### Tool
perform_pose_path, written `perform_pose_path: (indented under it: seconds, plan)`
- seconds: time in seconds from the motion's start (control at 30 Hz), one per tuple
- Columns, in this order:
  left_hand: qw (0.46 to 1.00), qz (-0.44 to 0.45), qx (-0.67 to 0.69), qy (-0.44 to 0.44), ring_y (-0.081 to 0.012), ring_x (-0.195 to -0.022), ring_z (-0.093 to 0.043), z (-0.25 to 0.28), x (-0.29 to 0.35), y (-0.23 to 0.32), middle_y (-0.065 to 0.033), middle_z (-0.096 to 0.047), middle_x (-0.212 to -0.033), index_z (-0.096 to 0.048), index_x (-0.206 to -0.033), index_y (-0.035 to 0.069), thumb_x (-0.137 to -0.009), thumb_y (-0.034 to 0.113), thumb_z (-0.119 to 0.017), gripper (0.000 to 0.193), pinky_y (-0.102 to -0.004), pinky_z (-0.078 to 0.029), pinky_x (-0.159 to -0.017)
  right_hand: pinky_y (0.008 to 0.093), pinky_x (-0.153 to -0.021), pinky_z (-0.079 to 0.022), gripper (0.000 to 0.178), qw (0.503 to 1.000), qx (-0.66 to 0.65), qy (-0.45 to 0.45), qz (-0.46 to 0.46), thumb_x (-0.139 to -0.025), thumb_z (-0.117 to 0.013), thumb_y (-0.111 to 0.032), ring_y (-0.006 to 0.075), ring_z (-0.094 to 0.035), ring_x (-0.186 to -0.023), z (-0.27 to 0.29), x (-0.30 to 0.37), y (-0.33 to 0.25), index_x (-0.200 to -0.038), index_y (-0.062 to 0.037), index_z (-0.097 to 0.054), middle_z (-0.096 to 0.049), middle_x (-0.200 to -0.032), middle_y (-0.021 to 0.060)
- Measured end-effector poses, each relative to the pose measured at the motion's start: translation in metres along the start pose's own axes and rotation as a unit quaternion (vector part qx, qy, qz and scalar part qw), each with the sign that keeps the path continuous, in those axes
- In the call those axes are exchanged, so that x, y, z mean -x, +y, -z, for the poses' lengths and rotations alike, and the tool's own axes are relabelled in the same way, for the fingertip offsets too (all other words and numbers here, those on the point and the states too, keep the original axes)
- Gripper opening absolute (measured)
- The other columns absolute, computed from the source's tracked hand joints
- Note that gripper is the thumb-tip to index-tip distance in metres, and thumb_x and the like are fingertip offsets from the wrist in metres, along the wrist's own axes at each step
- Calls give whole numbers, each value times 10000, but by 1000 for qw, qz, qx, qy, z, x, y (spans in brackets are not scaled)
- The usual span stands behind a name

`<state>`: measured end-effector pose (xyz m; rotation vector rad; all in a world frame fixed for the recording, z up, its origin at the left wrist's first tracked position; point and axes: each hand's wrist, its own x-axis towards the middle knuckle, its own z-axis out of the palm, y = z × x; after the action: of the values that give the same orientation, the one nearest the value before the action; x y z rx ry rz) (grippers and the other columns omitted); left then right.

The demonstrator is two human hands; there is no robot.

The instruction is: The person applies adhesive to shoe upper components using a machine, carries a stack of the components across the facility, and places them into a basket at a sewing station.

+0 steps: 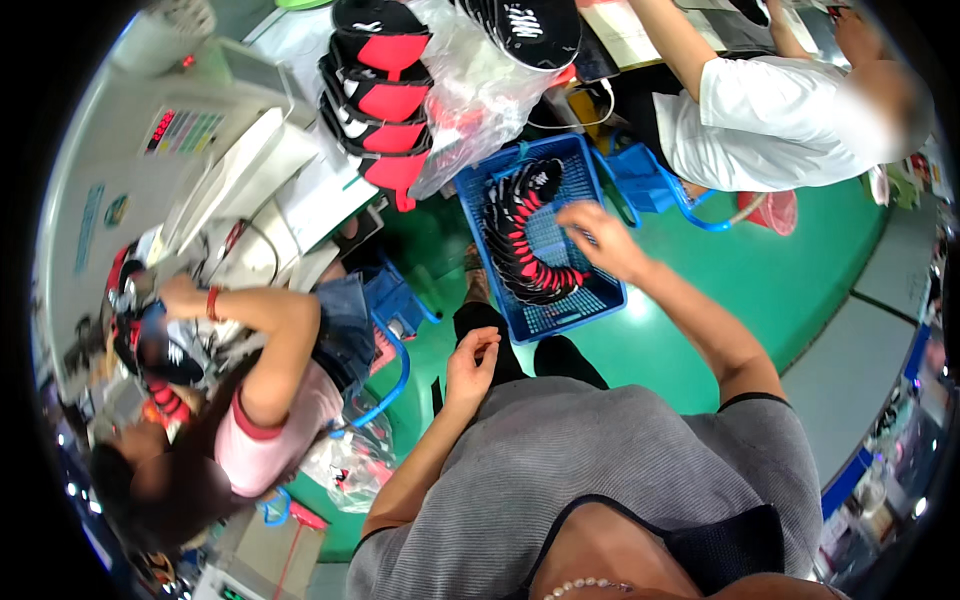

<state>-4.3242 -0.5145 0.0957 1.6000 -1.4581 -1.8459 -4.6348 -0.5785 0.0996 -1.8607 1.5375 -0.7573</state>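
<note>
1. Plainly, a run of black-and-red shoe parts (518,245) lies in a blue basket (550,230) on the green floor (700,270), between 1 and 2 o'clock from the middle of the view.
2. These overlap in a curve, from the basket's 12 o'clock end round through 9 to about 5, red edges facing inward.
3. At the basket's 3 o'clock side, the right hand (603,242) hangs above the rim, fingers loosely bent and nothing visible in it; I cannot tell whether it touches anything.
4. Well apart from it, at 6 o'clock, the left hand (470,370) is half curled near the person's lap; whether it pinches something small cannot be told.
5. Toward 11 o'clock, a stack of larger black-and-red pieces (390,100) sits on a table, with clear plastic (465,120) beside it.
6. At 2 o'clock, a co-worker in a white shirt (760,125) sits by a blue stool (640,178).
7. At 8 o'clock, another in a pink shirt (275,435) faces a pale machine (95,230).
</note>
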Motion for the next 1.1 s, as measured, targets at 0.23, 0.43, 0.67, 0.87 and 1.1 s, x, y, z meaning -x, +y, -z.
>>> perform_pose_path:
  seconds: [0.23,0.43,0.67,0.87,1.1]
  plan:
    - [991,-81,-5,105,-134,-840,-606,-84,94,-61,-52,-629,-882,-582,-1074,16,-894,90,-592,195,-267,-489,-776,453,-635,-436,177,970,-57,-221,-90,-864,-540,-185,379,-566,-727,-97,238,63,-803,-24,-576,-581,-763,206]
    - [991,-99,-13,94,-144,-858,-619,-94,165,-66,-72,-647,-916,-559,-1116,14,-910,111,-562,227,-283,-500,-776,383,-704,-486,211,842,-26,-470,-263,-750,-671,-202,261,-605,-769,-83,337,125,-904,-60,-647,-674,-911,107]
    - [984,-76,-76,141,-213,-862,-650,-56,221,-81,-103,-670,-927,-567,-1125,41,-884,163,-557,271,-341,-507,-765,371,-598,-517,413,948,107,-257,-152,-777,-657,-117,241,-628,-687,-39,263,174,-1168,-34,-551,-647,-968,186]
    - [983,-86,-30,159,-146,-812,-625,19,306,-128,-77,-653,-889,-551,-1182,32,-908,146,-557,296,-292,-497,-750,292,-384,-400,404,894,-88,-32,-438,-836,-525,-61,156,-530,-513,-57,159,135,-1228,-78,-430,-560,-723,78]
    - [965,-21,45,259,-85,-699,-536,215,438,-230,-18,-588,-789,-576,-1160,28,-914,132,-551,268,-242,-454,-679,431,-742,-493,389,959,89,-66,-262,-830,-577,-266,313,-621,-840,-211,223,-37,-1105,9,-569,-643,-984,191]
